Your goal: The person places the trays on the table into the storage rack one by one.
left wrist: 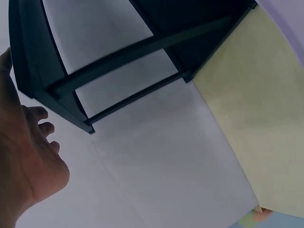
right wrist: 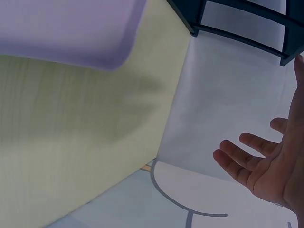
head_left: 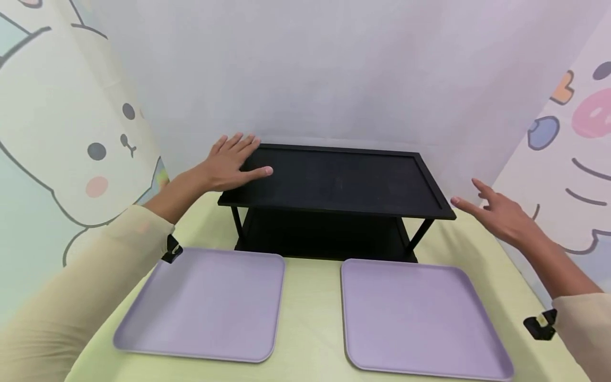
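Observation:
A black two-tier shelf (head_left: 334, 180) stands at the back of a pale yellow table (head_left: 310, 318). My left hand (head_left: 234, 162) lies flat, fingers straight, on the left end of the shelf's top. In the left wrist view that hand (left wrist: 26, 166) is beside the shelf's dark frame (left wrist: 42, 71). My right hand (head_left: 494, 209) hovers open just right of the shelf's right end, touching nothing. In the right wrist view its fingers (right wrist: 247, 159) are spread in the air, with the shelf's legs (right wrist: 237, 23) above.
Two empty lilac trays sit side by side in front of the shelf, one on the left (head_left: 205, 305) and one on the right (head_left: 415, 315), whose corner (right wrist: 71, 33) appears in the right wrist view. White and cartoon-printed curtains (head_left: 71, 143) enclose the table on three sides.

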